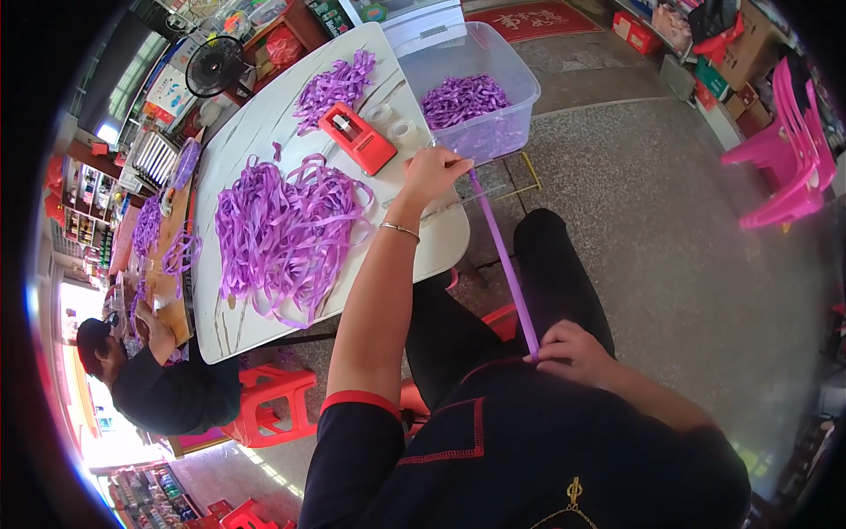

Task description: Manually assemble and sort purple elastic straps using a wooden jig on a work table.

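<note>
A purple ribbon strap is stretched taut between my two hands. My left hand pinches its far end at the table's right corner, beside the clear plastic tub. Close to my lap, my right hand grips the near end between thumb and fingers. A clear flat strip juts from the table edge just below my left hand. On the white marbled table lies a big tangled heap of purple ribbon straps. The red tape dispenser sits beyond my left forearm.
Folded purple straps lie at the table's far end, and more bundles fill the tub. Clear tape rolls stand by the dispenser. At left, another person works at a wooden table. Pink plastic chairs stand at right.
</note>
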A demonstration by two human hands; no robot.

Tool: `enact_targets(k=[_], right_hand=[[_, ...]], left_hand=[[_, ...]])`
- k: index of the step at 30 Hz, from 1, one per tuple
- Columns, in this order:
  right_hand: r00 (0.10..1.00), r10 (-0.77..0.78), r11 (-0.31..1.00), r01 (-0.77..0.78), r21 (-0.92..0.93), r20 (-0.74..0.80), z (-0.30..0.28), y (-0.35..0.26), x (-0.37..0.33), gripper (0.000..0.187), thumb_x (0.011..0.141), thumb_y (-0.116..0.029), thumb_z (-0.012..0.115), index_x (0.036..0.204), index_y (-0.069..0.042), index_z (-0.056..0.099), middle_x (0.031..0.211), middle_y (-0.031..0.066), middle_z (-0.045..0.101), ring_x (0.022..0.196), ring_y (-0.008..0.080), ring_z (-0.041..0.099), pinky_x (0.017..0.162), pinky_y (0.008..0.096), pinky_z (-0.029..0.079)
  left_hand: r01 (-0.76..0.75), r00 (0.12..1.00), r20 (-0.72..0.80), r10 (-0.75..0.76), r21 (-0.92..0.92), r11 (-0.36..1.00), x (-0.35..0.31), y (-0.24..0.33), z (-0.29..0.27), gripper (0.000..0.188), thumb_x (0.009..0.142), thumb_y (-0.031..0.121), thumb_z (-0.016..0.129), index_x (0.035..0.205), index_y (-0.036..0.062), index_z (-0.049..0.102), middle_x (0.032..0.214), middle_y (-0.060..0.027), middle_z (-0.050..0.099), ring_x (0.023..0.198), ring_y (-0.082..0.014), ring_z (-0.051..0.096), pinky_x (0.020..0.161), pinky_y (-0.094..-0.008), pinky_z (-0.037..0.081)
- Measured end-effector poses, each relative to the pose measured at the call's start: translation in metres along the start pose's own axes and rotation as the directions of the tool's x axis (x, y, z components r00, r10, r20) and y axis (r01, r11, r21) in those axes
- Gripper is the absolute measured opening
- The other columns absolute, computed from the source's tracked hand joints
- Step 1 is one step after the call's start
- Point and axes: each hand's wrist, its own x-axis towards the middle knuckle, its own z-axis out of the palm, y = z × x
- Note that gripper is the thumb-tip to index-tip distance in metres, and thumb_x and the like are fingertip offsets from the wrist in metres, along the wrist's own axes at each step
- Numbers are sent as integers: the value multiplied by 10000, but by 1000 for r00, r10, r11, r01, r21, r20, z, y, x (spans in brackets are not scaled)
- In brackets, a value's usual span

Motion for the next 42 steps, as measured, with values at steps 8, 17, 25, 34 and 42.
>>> enact_targets(k=[8, 17, 25, 34, 42], right_hand=[[993, -118, 992, 117, 48, 11, -35, -34, 17, 229, 685, -130, 716, 912, -121, 686, 746, 14, 533, 735, 173, 522, 659, 290, 428], [937, -342, 928, 349, 128, -72, -120, -75, 128, 252, 709, -110, 689, 956, -65, 666, 743, 29, 560, 632, 122, 506, 584, 246, 412], [953, -158, 906, 244, 345, -260, -146, -29, 314, 279, 915, -206, 461, 1034, -20, 631, 624, -76, 341, 545, 24, 285, 482, 198, 220], [988, 144, 775, -74, 627, -62, -104, 107, 409, 282, 900, -275, 513, 1018, -64, 658, 663, -89, 386, 500, 7, 278, 434, 177, 204], [906, 420, 750, -315, 581, -51, -43, 209, 389, 283, 869, -328, 533, 950, -94, 669, 667, -65, 477, 522, 35, 367, 435, 200, 264]], left_hand=[[48, 998, 45, -49, 29, 998, -1, 1, -5, 344, 760, 414, 642, 823, 78, 683, 796, -42, 634, 787, -200, 597, 795, -370, 364], [-42, 997, -71, 43, 18, 999, -4, -2, -1, 211, 725, 341, 659, 740, 134, 694, 655, -58, 627, 669, -241, 596, 687, -411, 361], [-79, 992, -102, 78, -9, 997, -7, 3, -1, 137, 711, 256, 652, 724, 123, 682, 705, -34, 592, 750, -234, 547, 731, -401, 350], [-115, 972, -218, 86, -122, 986, -5, 0, -3, 163, 810, 185, 552, 723, 47, 565, 686, -56, 509, 732, -241, 503, 685, -368, 354], [-63, 987, -153, 39, -156, 986, -4, 7, -8, 154, 804, 206, 569, 727, 72, 561, 705, -37, 521, 763, -232, 501, 728, -377, 333]])
